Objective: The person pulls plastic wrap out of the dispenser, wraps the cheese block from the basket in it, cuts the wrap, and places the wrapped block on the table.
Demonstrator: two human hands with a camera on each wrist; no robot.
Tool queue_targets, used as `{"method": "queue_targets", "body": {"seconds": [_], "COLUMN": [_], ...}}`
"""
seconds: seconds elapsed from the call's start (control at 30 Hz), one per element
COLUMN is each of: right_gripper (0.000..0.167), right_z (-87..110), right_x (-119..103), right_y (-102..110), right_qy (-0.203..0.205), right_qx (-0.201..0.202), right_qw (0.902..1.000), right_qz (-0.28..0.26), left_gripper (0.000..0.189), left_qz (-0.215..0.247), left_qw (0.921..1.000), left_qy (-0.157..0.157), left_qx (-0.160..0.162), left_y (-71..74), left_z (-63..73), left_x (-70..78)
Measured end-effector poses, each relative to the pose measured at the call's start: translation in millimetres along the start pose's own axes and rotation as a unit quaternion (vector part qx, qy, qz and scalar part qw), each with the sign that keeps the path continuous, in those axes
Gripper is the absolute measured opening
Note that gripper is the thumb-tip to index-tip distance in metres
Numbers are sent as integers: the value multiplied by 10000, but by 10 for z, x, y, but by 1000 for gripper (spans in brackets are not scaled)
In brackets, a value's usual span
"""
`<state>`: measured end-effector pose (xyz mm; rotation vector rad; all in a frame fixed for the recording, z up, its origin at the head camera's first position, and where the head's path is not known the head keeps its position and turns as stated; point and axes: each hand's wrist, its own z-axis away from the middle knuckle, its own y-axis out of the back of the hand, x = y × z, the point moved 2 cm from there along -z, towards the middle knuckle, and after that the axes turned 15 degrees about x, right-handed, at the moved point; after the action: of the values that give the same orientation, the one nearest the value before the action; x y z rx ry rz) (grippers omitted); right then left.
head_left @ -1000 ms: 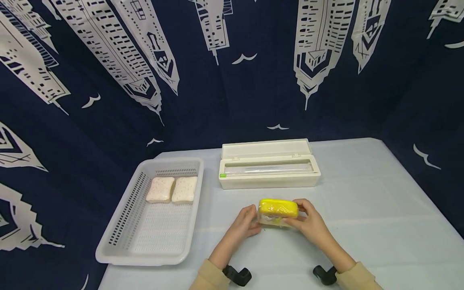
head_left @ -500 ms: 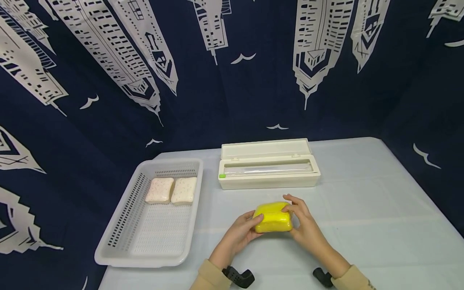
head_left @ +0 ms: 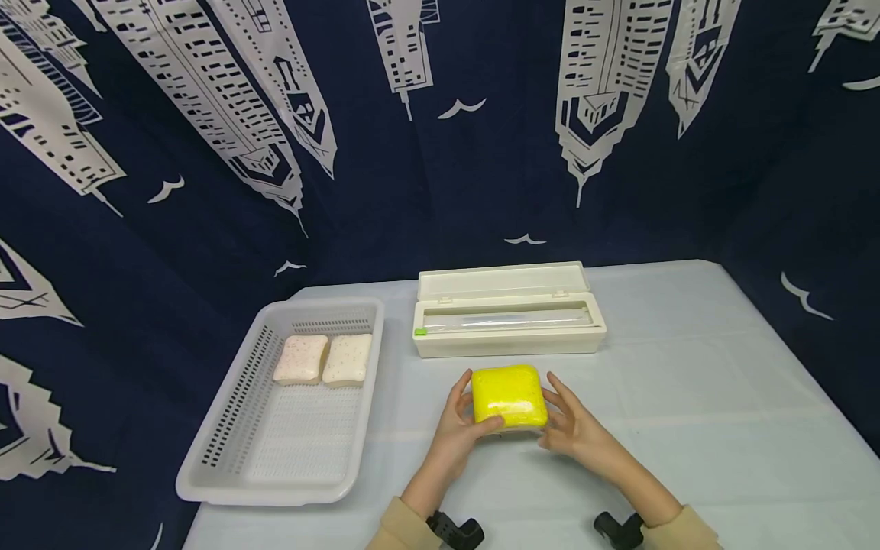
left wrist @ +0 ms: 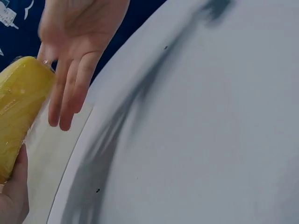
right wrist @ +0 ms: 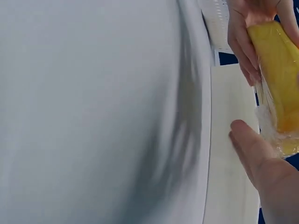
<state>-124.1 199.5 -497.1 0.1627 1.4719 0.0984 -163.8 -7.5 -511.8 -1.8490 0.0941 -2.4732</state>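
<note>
A yellow block (head_left: 509,396), rounded at its edges and wrapped in clear plastic film, is held up over the table. My left hand (head_left: 457,431) grips its left end, thumb across the front face and fingers behind. My right hand (head_left: 574,428) is at the block's right end with its fingers spread. In the left wrist view the right hand (left wrist: 77,51) has straight fingers right beside the wrapped block (left wrist: 21,102). A crumpled end of the film (right wrist: 268,126) sticks out close to the right hand (right wrist: 261,163) in the right wrist view.
A white perforated basket (head_left: 367,428) on the left holds two pale speckled blocks (head_left: 301,359), side by side at its far end. Behind the hands stands a cream film dispenser (head_left: 509,344), lid raised, with a clear roll inside. A dark patterned curtain (head_left: 440,176) hangs behind the white table (head_left: 687,367).
The yellow block has been turned so that its broad face shows, and is slightly farther from me than half a second ago. My right fingers have come off its top to its right side.
</note>
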Motion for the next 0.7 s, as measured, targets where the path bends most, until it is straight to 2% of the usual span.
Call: {"method": "queue_targets", "body": {"seconds": [0.07, 0.13, 0.33, 0.5, 0.7], "right_gripper": [113, 118, 118, 119, 121], "right_z": [-4, -16, -60, -67, -60], "right_x": [16, 29, 67, 59, 41], "right_y": [-8, -22, -45, -42, -34], "right_qy": [-2, 68, 325, 405, 693], "right_qx": [-219, -240, 153, 305, 507], "right_qw": [9996, 9995, 9992, 9979, 9930], "right_qz": [-171, -196, 169, 394, 810], "left_gripper": [98, 99, 105, 111, 111], "left_qz": [-33, -49, -136, -126, -93], "left_qw": [9998, 9994, 9975, 9956, 9946], "left_qy": [-161, -247, -287, -355, -471], "left_qx": [-96, -249, -629, -856, -923], "left_y": [-12, -32, -79, -90, -108], "left_z": [6, 15, 52, 55, 39], "left_x": [-16, -35, -80, -82, -93]}}
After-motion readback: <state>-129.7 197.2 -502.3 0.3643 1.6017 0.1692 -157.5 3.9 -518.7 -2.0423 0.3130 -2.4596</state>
